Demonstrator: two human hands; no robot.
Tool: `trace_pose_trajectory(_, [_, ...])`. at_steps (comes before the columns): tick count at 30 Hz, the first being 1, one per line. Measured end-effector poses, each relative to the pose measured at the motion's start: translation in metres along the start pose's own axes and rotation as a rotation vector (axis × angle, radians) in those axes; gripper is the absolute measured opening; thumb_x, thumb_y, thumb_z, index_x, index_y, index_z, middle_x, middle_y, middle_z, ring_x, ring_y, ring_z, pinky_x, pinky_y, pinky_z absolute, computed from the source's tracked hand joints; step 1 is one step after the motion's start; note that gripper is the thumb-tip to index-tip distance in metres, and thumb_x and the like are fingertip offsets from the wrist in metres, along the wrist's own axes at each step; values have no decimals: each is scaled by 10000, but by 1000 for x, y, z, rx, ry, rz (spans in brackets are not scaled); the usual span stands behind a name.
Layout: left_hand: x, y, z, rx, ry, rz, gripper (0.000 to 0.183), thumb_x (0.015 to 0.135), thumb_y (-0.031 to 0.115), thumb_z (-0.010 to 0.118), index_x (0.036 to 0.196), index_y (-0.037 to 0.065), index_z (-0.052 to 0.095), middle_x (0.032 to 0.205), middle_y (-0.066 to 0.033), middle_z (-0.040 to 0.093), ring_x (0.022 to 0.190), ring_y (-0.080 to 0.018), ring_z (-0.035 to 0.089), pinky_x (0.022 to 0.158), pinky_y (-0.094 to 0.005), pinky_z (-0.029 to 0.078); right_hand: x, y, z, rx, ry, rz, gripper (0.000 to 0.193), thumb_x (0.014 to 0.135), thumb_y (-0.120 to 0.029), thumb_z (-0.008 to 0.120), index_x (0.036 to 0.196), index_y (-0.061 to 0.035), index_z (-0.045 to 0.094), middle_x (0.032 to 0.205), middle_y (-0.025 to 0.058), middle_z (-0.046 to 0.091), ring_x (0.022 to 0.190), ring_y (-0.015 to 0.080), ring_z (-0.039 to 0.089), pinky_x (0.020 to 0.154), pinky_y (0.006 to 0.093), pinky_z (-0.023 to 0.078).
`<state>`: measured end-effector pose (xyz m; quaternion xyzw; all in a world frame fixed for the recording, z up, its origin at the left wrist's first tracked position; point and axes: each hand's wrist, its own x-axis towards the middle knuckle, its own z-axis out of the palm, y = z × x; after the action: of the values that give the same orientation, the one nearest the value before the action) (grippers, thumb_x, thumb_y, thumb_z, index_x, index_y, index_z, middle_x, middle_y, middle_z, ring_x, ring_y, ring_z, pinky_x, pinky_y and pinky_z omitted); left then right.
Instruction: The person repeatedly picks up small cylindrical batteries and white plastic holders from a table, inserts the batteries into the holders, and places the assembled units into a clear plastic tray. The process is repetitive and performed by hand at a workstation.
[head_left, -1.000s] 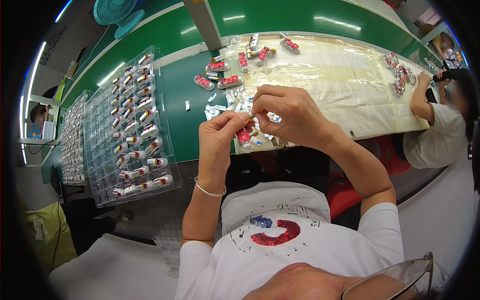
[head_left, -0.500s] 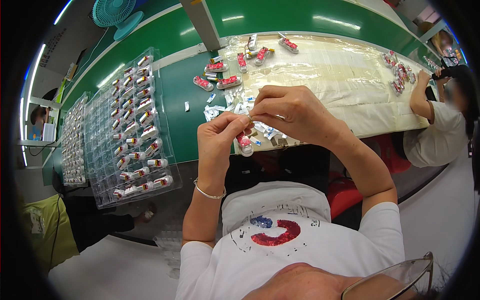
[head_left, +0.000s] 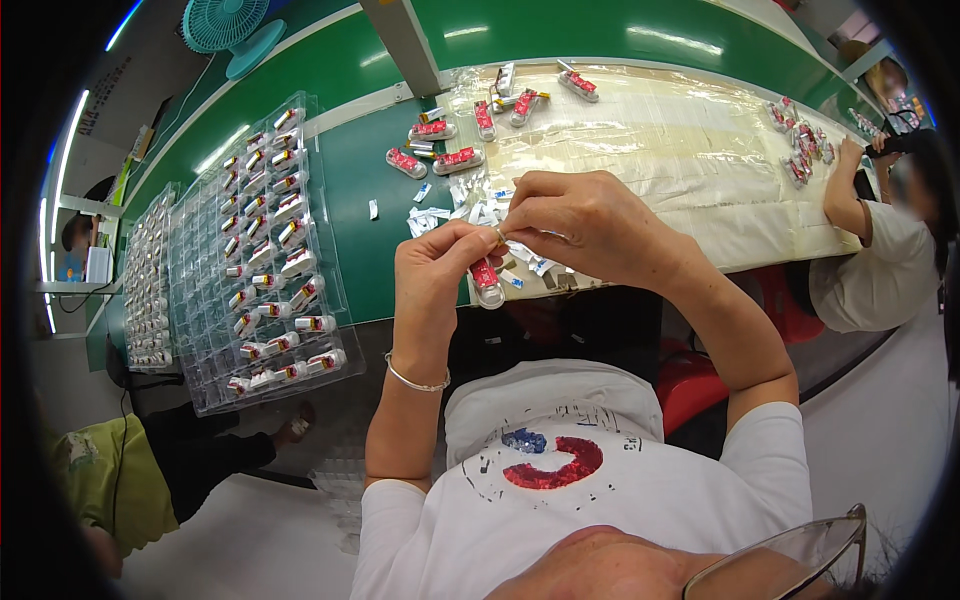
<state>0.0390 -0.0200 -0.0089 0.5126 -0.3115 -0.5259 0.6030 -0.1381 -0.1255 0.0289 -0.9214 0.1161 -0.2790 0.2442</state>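
Note:
My left hand (head_left: pixel 435 265) is closed on a small oblong device (head_left: pixel 486 283) with a red face and a rounded transparent end, which hangs below the fingers. My right hand (head_left: pixel 590 220) meets the left fingertips in a pinch at the device's upper end. Whatever lies between the right fingertips is too small to make out. Under and behind the hands is a heap of small white and blue paper strips (head_left: pixel 430 220). Several similar red devices (head_left: pixel 458 160), some with silvery cylindrical cells, lie beyond the hands on the bench.
To the left stand transparent blister trays (head_left: pixel 215 330) with rows of cells and white parts. A plastic-covered sheet (head_left: pixel 650 150) spreads over the bench to the right. At far right a co-worker's arm (head_left: pixel 848 195) rests near another pile of red devices (head_left: pixel 800 150). A metal post (head_left: pixel 400 45) rises at the back.
Both hands stay together, with the device shifted very slightly. The person in green at the lower left has moved a little to the right.

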Motion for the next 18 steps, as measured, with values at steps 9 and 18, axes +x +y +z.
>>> trace_pose_trajectory(9, [2,-3,-2,44,3,12,144,865,73,670,859,-64,713,788,-115,704,699,-146,669,680,-243,527,2,2,10,-110,19,-42,81,787,-48,714,820,-24,644,816,78,597,680,263,621,602,357,515])
trace_pose_trajectory(18, [5,-3,-2,25,10,17,110,862,37,681,878,-53,742,779,-94,715,689,-112,654,663,-223,505,2,-1,8,-215,-31,-84,119,781,-61,713,794,-20,601,816,93,591,707,258,628,611,359,518])
